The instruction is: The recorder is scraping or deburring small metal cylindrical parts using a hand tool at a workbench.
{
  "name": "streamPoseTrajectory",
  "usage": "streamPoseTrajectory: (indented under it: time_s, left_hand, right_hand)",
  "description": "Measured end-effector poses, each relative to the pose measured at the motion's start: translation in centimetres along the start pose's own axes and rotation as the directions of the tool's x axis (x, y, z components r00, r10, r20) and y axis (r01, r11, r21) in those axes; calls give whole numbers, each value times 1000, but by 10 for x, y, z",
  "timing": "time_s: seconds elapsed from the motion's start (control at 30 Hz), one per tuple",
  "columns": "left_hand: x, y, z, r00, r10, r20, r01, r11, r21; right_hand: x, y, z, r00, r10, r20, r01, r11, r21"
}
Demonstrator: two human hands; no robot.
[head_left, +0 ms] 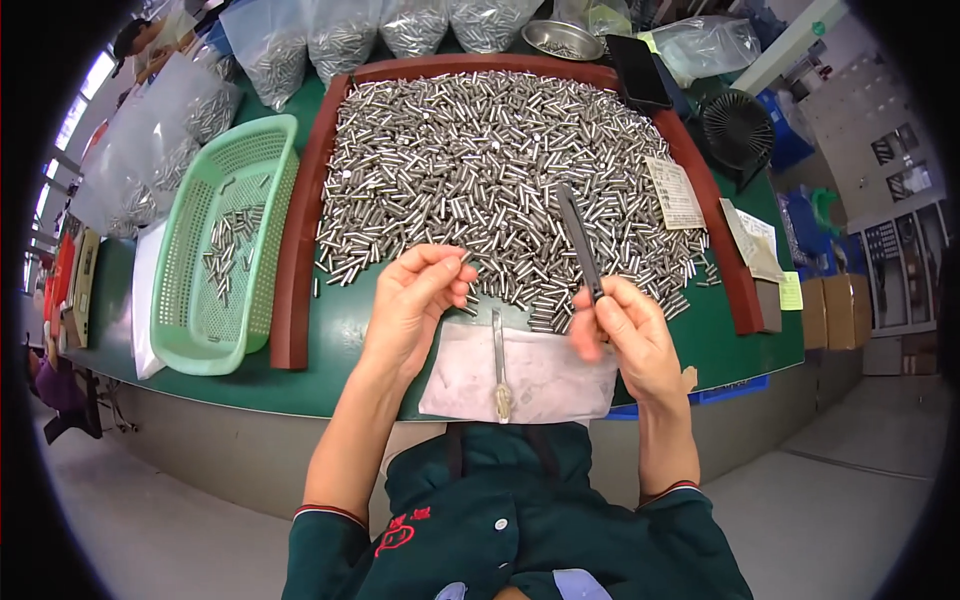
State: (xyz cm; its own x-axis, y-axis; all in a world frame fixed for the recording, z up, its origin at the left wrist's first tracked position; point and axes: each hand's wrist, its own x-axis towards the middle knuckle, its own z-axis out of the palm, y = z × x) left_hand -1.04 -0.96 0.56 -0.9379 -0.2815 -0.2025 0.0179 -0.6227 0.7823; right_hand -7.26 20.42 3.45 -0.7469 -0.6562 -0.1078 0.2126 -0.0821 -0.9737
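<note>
Close to the near edge of a heap of short metal pins (480, 170), my left hand (405, 300) is closed, thumb and forefinger pinching a small metal pin (467, 257). Its other fingers curl inward, and a second pin seems to show beside them. My right hand (640, 340) is closed around the lower end of a long, slim black tool (578, 235), which points up over the pins; its exact kind is unclear. Between my hands a pale cloth (560, 375) lies at the table edge, with a thin metal tool (499, 350) with a yellowish end on it.
Dark red wooden rails (300, 250) border the heap on the green table (350, 390). A green plastic basket (170, 300) with some pins stands left. Bags of pins (270, 50), a metal bowl (562, 28), a phone (640, 75) and a black fan (737, 130) lie beyond. Another person sits far left.
</note>
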Motion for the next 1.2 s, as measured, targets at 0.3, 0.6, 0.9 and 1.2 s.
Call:
streamPoseTrajectory:
  time_s: [0.3,0.6,0.9,1.2]
  left_hand:
    - [6,1,-1,1000,4,-12,-4,1000,16]
    - [7,-1,-2,993,85,-76,-81,996,44]
    - [8,-2,-5,993,23,-116,-19,999,40]
    - [7,0,0,996,-27,-88,36,995,96]
  right_hand:
    - [36,-48,-3,993,-33,110,62,960,-272]
    - [67,-13,-16,982,-165,87,186,868,-461]
    - [59,-12,-7,955,-254,153,288,919,-271]
    - [49,-1,7,830,-459,316,472,277,-837]
